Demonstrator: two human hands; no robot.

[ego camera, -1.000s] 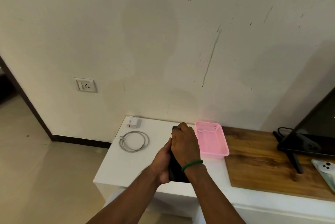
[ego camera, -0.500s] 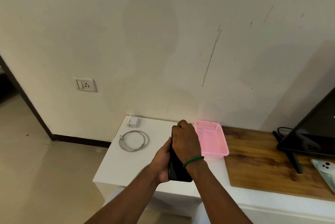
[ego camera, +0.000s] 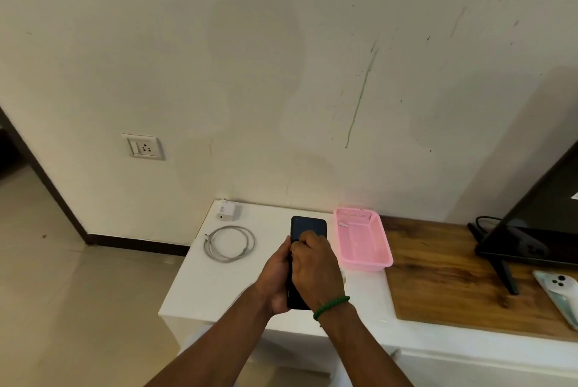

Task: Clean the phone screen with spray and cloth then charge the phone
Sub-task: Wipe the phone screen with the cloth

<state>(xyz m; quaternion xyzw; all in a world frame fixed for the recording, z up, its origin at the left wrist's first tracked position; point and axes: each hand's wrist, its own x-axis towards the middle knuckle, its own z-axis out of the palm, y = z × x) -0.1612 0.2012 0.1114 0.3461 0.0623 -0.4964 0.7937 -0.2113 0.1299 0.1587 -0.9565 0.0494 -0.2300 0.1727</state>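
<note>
Phone (ego camera: 308, 225): dark, screen up, held above the white worktop (ego camera: 212, 286), top end pointing toward the wall, lower end hidden by the hands. Left hand (ego camera: 276, 280) grips it from the left edge and from below, fingers wrapped round the body. Right hand (ego camera: 316, 271) lies over the middle of the screen, knuckles bent, fingertips down on the glass; cannot tell whether anything sits under those fingers or whether the hand grips the phone. Green beaded band (ego camera: 331, 307) on the right wrist. To the left of the hands, on the worktop: coiled white cable (ego camera: 230, 243), lying flat. Beyond the cable, near the wall: small white charger plug (ego camera: 227, 210). Just right of the hands: pink plastic basket (ego camera: 366, 265), long side running toward the wall, one small white item (ego camera: 344, 224) in its far corner, too small to identify. Further right, past the basket: wooden board surface (ego camera: 444, 277), touching or abutting the white worktop. On the wood, well right of the hands: dark screen on a stand (ego camera: 547, 214), tilted in view, black cable behind it. Nearer the person on the same wood: a pale second phone (ego camera: 560, 292), back up, camera lenses showing. Far left of the hands, on the wall above the floor: white switch-and-socket plate (ego camera: 143, 146). Wall is off-white, with a greenish drip streak above the basket.
</note>
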